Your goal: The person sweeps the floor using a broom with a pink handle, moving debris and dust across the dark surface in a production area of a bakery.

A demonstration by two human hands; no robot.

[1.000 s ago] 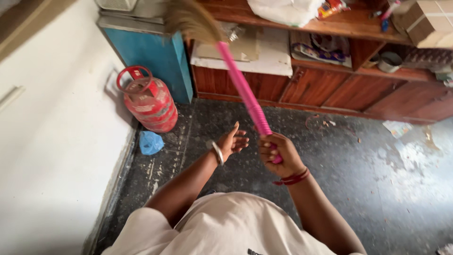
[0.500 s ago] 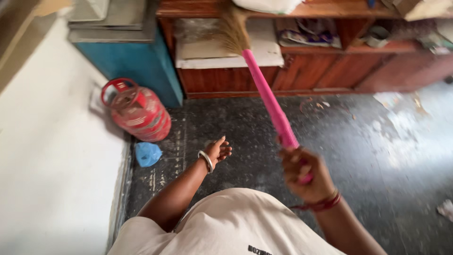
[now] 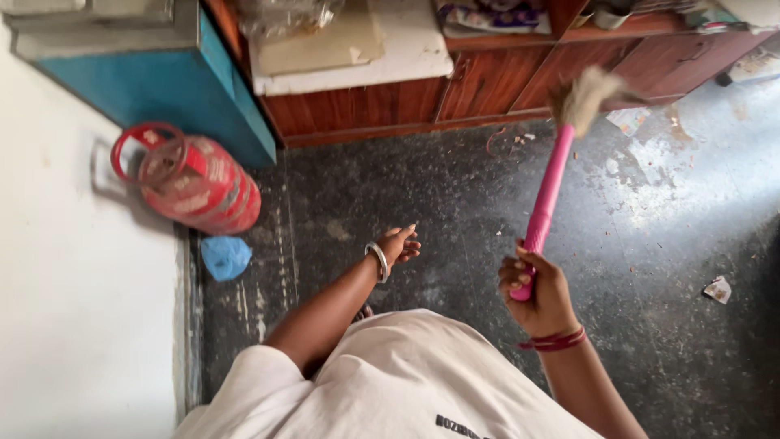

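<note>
Broom (image 3: 549, 191) — pink handle, straw head raised near the wooden cabinet (image 3: 487, 81). I note a red gas cylinder (image 3: 195, 183) lying by the wall, a blue cloth (image 3: 225, 256) beside it, and a paper scrap (image 3: 718, 289) on the dark floor (image 3: 406, 187). Right hand (image 3: 540, 293) — fingers wrapped tight round the handle's lower end. Left hand (image 3: 398, 244) loosely open, holding nothing.

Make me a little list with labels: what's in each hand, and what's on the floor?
right hand: shut around the pink handle of a broom, bristles up near the wooden cabinet
left hand: empty, fingers loose, held out above the floor
floor: dark, speckled, dusty
by the wall: red gas cylinder, tilted; blue cloth beside it
right side: scrap of paper
</note>
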